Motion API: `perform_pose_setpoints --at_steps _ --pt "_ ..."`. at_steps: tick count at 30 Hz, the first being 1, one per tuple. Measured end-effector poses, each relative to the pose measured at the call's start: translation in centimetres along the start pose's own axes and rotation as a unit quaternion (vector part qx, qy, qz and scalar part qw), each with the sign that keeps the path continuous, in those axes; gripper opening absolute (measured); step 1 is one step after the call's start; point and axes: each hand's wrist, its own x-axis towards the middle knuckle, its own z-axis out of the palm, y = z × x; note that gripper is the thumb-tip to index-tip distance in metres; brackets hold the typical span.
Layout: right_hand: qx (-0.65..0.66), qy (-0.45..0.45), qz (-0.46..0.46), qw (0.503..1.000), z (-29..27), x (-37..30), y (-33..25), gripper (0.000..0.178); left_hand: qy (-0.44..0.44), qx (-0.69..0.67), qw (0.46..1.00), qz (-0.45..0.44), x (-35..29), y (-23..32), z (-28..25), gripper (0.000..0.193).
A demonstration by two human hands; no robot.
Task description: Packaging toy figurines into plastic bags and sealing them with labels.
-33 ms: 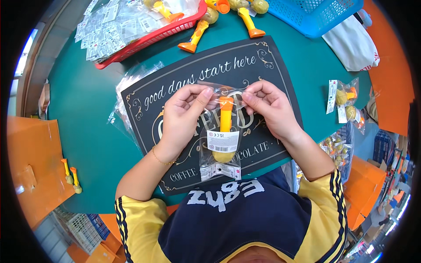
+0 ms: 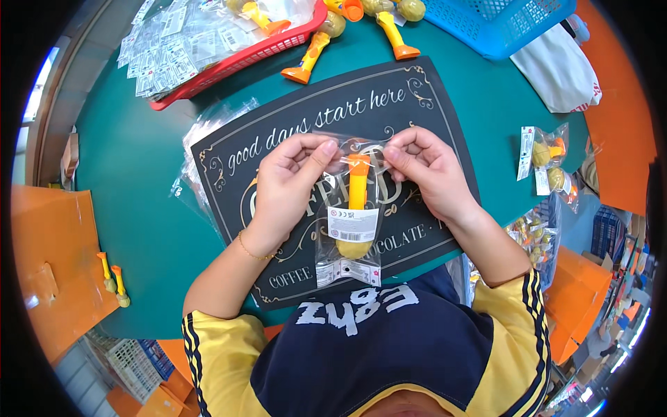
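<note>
Between my two hands lies a clear plastic bag (image 2: 324, 244) over a dark printed mat. Inside it is a yellow toy (image 2: 357, 189) with an orange end and a rounded, dull-yellow head toward me. A white printed label (image 2: 353, 224) crosses the toy's lower part, and a printed card strip shows at the bag's near end. Thumb and fingers of my left hand (image 2: 293, 181) pinch the far left corner of the bag. My right hand (image 2: 432, 170) pinches its far right corner, so the edge is stretched between them.
The dark mat (image 2: 445, 132) rests on a green table (image 2: 132, 229). At the far left stands a red basket (image 2: 243, 60) of flat printed bags. Several loose toys (image 2: 314, 55) lie beside it. A blue basket (image 2: 486, 35) is far right; bagged toys (image 2: 549, 156) sit at the right edge.
</note>
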Motion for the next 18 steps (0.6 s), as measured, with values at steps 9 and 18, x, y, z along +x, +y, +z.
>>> perform_pose_setpoints --at_steps 9,18 --pt "-0.096 -0.015 -0.025 0.995 -0.3 0.0 -1.2 0.016 -0.104 0.023 0.992 -0.065 1.5 0.8 -2.2 0.015" --pt "-0.115 -0.065 -0.042 0.990 -1.6 0.5 -1.5 0.014 -0.110 -0.012 0.990 -0.086 1.5 0.7 -2.3 0.015"
